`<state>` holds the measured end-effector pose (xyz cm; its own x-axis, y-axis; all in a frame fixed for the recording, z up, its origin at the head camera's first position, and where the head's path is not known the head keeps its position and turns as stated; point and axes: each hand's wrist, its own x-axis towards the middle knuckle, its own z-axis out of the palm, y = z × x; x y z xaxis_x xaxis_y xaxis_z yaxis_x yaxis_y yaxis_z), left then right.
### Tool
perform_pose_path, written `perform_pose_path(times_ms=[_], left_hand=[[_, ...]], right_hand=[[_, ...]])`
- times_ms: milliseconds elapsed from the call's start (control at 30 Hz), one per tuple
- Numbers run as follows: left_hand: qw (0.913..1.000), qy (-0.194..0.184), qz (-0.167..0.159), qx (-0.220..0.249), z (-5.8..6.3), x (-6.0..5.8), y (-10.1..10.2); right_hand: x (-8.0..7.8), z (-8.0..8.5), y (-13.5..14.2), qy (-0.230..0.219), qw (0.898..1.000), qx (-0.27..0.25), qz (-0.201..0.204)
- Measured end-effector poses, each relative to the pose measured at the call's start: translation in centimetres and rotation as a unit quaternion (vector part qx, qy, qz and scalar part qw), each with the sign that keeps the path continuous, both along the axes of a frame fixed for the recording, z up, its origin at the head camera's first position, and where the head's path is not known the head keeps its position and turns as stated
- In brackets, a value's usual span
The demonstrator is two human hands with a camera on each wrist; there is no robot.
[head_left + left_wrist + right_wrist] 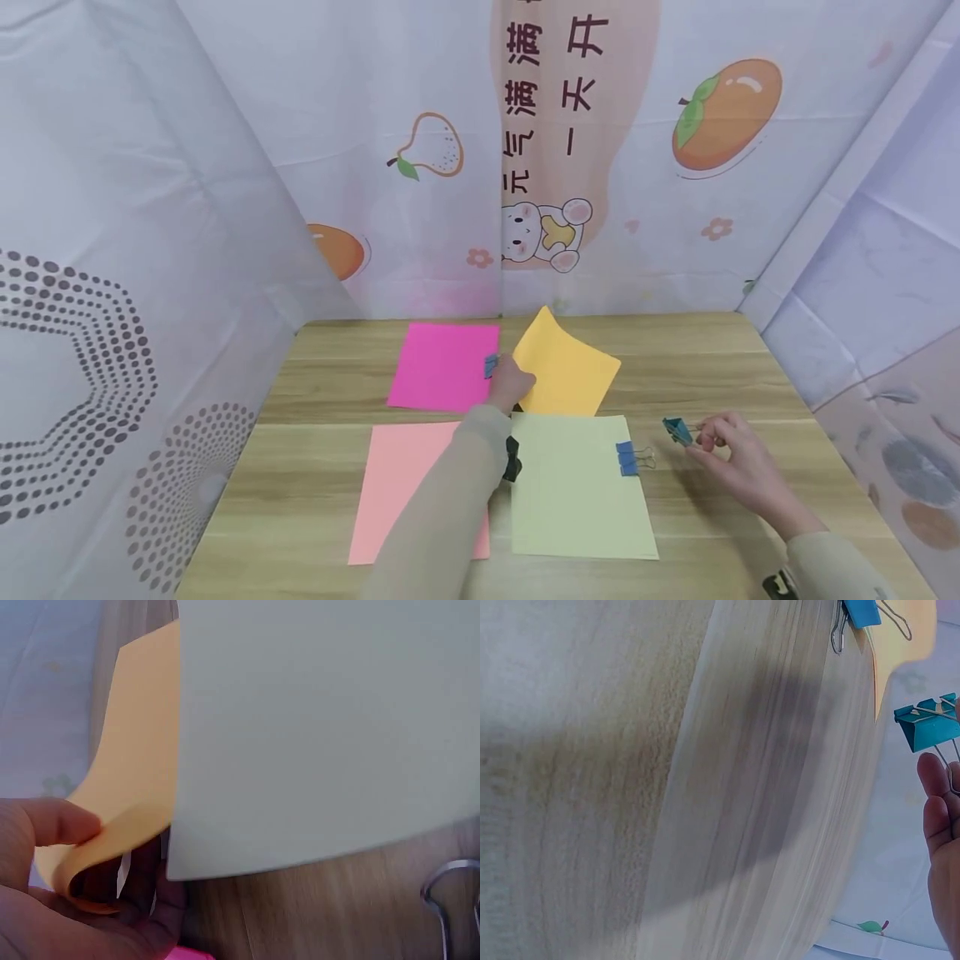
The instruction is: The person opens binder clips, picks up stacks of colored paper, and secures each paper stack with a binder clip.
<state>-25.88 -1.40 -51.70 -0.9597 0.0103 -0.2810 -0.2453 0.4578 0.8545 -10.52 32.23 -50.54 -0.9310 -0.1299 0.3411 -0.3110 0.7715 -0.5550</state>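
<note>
My left hand grips the left edge of an orange sheet of paper. In the left wrist view, that sheet bends and curls between thumb and fingers. Its near part lies behind a pale green sheet, which has a blue binder clip on its right edge. On the right, my right hand holds a teal binder clip above the table, its fingers at the wire handles. The right wrist view shows this teal clip with its body pointing away from the fingers.
A magenta sheet with a blue binder clip on its right edge lies at the back left. My left sleeve covers part of a salmon pink sheet. Printed curtains rise behind the wooden table.
</note>
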Motion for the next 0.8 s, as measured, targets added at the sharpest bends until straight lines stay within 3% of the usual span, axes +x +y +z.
perform_pose_path(times_ms=[267, 467, 800], left_hand=[[0.9996, 0.007, -0.015, -0.023, -0.3, -0.5, -1.6], [0.9991, -0.034, -0.009, 0.024, 0.3, -0.6, -2.3], [0.9954, -0.030, 0.011, 0.090, 1.2, 0.0, -3.6]], right_hand=[[-0.1, -0.2, -0.2, 0.003, 1.000, 0.001, 0.001], [-0.1, -0.2, -0.3, 0.003, 1.000, -0.003, 0.003], [-0.3, 0.2, -0.4, -0.011, 1.000, -0.002, -0.002]])
